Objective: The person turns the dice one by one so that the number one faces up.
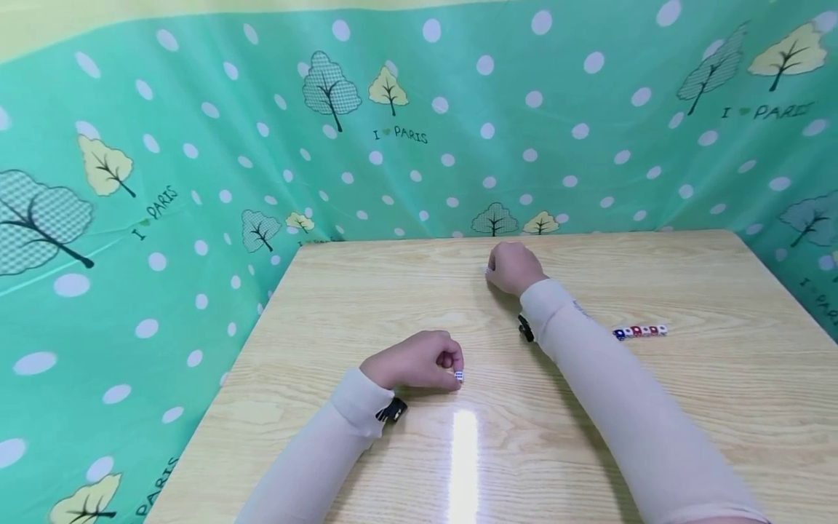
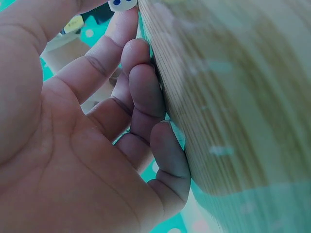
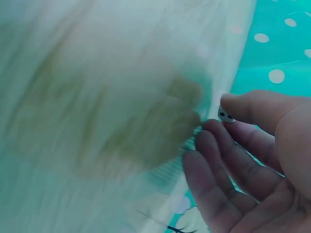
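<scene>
Between thumb and index finger my left hand (image 1: 419, 362) pinches a white die with blue dots (image 1: 459, 376), close over the front middle of the wooden table. The left wrist view shows that die (image 2: 122, 4) at the top edge, the other fingers loosely curled beside the table. Farther back, my right hand (image 1: 515, 268) is near the table's far edge. It pinches another white die (image 3: 225, 115) with dark dots between thumb and index fingertip; in the head view the hand mostly hides it.
A short row of blue, white and red dice (image 1: 640, 331) lies right of my right forearm. The wooden table (image 1: 366, 291) meets a green dotted curtain (image 1: 419, 145) at the back and left. A bright light reflection crosses the table's front.
</scene>
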